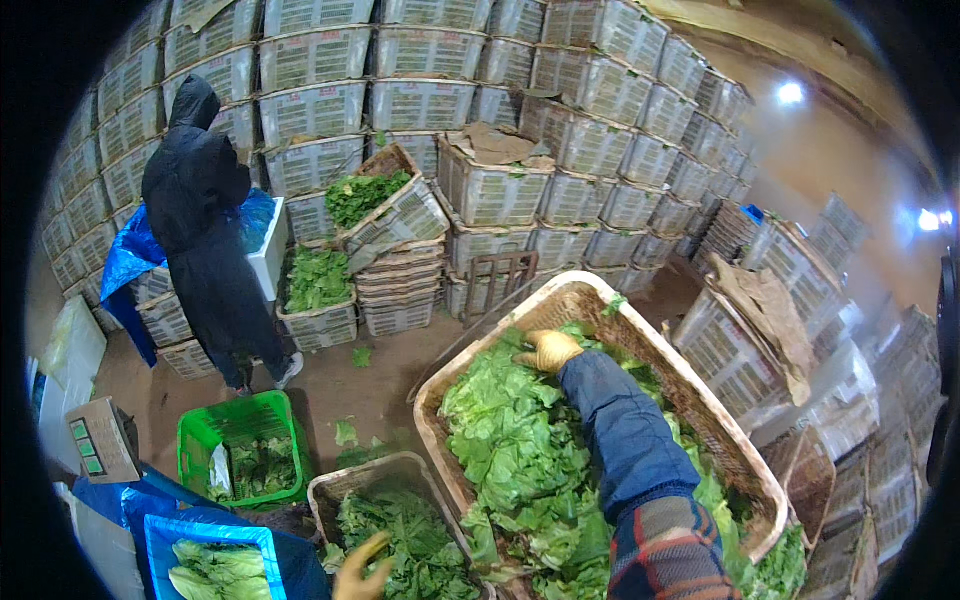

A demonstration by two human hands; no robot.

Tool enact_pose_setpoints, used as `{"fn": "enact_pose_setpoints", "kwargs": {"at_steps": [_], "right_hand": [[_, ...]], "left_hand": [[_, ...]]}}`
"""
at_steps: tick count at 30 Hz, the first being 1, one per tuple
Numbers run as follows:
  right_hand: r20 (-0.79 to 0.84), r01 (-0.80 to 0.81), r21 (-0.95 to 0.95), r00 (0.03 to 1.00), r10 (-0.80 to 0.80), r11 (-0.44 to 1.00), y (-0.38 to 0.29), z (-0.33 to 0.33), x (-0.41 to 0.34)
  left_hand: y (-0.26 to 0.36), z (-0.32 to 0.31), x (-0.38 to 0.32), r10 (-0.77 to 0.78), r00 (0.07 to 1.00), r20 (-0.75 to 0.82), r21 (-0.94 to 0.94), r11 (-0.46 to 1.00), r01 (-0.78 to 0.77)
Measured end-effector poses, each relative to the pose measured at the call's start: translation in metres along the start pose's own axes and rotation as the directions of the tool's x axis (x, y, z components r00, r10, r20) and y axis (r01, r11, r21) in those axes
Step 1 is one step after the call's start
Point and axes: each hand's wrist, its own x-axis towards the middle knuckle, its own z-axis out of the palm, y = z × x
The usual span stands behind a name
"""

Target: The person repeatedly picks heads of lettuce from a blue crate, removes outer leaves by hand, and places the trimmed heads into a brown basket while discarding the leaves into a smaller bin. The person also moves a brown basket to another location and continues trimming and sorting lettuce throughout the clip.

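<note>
A large plastic crate (pixel 686 360) with a pale rim stands tilted before me, heaped with loose green lettuce (pixel 517 427). My right hand (pixel 553 351), in a yellowish glove, reaches to the far end of this heap. Its curled fingers touch the leaves, and their tips are partly hidden; whether they grip a lettuce I cannot tell. At the bottom edge is my left hand (pixel 364 570), gloved alike, fingers apart and holding nothing. It is over the near left part of a smaller crate (pixel 409 461) of darker green leaves (pixel 401 525).
Left of me are a blue-lined box (pixel 214 529) of lettuce, a green crate (pixel 236 414) with leaves, and a scale display (pixel 101 442). A person in dark clothing (pixel 210 202) stands beyond, by a white foam box (pixel 270 251). Stacked crates (pixel 315 109) wall the back; others stand right.
</note>
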Motion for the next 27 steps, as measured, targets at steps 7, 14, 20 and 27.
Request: {"fn": "enact_pose_setpoints", "kwargs": {"at_steps": [7,14,20,27], "right_hand": [[0.037,-0.002,0.120,0.999,-0.003,0.993,0.024,0.039,-0.001],[0.027,0.045,0.289,0.998,-0.055,0.956,0.006,0.007,-0.055],[-0.425,0.156,0.473,0.902,0.070,0.867,-0.009,0.002,-0.112],[-0.570,0.207,0.618,0.783,0.250,0.758,-0.087,-0.062,-0.191]], "left_hand": [[-0.035,0.142,0.254,-0.361,0.932,0.041,-0.503,0.798,0.331],[-0.037,0.164,0.326,-0.349,0.937,0.022,-0.759,0.604,0.242],[0.052,0.149,0.258,-0.238,0.971,-0.034,-0.879,0.470,0.084],[0.148,0.040,0.130,0.368,0.921,-0.129,-0.640,0.679,-0.360]]}}
